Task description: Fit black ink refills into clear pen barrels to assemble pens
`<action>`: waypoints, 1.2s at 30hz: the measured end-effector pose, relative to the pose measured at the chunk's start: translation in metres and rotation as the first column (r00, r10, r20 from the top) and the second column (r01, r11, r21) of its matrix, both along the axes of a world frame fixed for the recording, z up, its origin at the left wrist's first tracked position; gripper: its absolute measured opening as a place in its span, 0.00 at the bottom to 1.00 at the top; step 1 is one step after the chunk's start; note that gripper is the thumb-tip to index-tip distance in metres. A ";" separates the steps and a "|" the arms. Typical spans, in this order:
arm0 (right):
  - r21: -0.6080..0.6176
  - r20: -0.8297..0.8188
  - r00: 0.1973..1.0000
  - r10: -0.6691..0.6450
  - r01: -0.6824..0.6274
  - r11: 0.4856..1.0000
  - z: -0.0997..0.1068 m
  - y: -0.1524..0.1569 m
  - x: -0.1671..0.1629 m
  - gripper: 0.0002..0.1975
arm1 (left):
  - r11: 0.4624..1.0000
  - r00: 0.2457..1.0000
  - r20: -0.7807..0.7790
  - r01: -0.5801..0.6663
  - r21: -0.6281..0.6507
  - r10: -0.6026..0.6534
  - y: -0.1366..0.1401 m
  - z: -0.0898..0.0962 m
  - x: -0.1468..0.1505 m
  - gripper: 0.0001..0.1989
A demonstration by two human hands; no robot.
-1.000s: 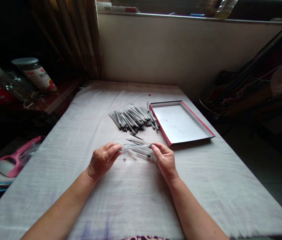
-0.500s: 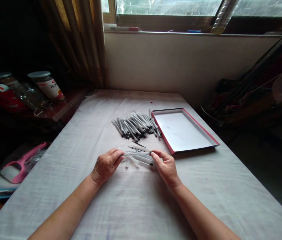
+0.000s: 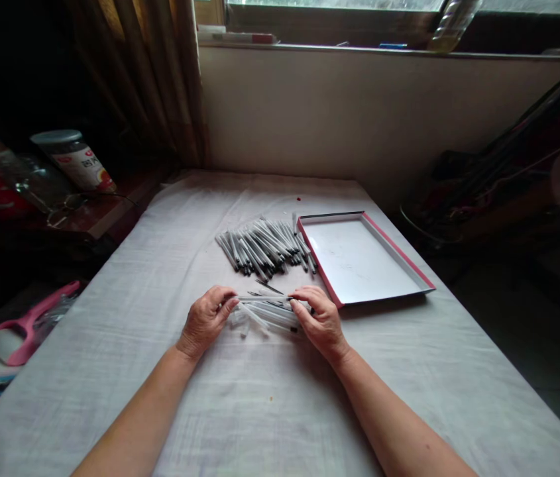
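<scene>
A slim pen (image 3: 261,298) with a translucent whitish barrel lies level between my two hands. My left hand (image 3: 207,317) pinches its left end between thumb and fingers. At the dark right end, my right hand (image 3: 318,320) has thumb and forefinger closed on it. Beneath and just in front of it, loose clear barrels, caps and thin dark refills (image 3: 268,287) lie scattered on the cloth, partly covered by my fingers. Farther back is a heap of many similar pens (image 3: 258,246), their black ends mostly toward me.
Right of the heap, a shallow box lid (image 3: 401,252) with pink-red edges and a white inside rests on the white tablecloth (image 3: 240,424). On the left, a side table holds a jar (image 3: 78,162) and glasses. A pink-handled item (image 3: 28,331) sits lower left.
The view has tipped down slightly. Both hands still hold the pen level; the fingers of my left hand have shifted a little at its end.
</scene>
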State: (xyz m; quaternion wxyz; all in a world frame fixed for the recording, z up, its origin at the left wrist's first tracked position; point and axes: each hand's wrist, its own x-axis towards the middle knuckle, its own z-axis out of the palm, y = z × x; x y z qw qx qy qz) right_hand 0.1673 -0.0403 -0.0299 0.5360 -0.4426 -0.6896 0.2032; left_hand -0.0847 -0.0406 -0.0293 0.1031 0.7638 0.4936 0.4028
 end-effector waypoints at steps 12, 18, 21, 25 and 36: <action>-0.143 -0.141 0.990 0.026 -0.046 0.989 -0.002 0.001 0.003 0.05 | 0.997 0.985 -0.154 0.079 -0.008 -0.079 -0.008 0.015 -0.003 0.20; -0.230 -0.158 0.985 -0.073 0.035 0.972 -0.009 0.003 0.004 0.06 | 0.995 0.997 -0.033 0.071 -0.069 -0.074 -0.010 0.008 0.001 0.14; -0.193 -0.156 0.986 -0.054 0.023 0.981 -0.009 0.003 0.003 0.05 | 0.998 0.998 -0.007 0.060 -0.019 -0.060 -0.008 0.006 0.002 0.11; -0.156 -0.141 0.989 -0.042 0.020 0.988 -0.007 0.002 0.003 0.05 | 0.999 0.999 -0.033 0.032 -0.029 -0.033 -0.004 0.007 -0.003 0.14; 0.034 0.295 0.945 -0.141 0.137 0.990 -0.006 -0.005 0.006 0.06 | 0.999 1.000 -0.010 -0.022 -0.026 0.021 0.000 0.006 -0.017 0.13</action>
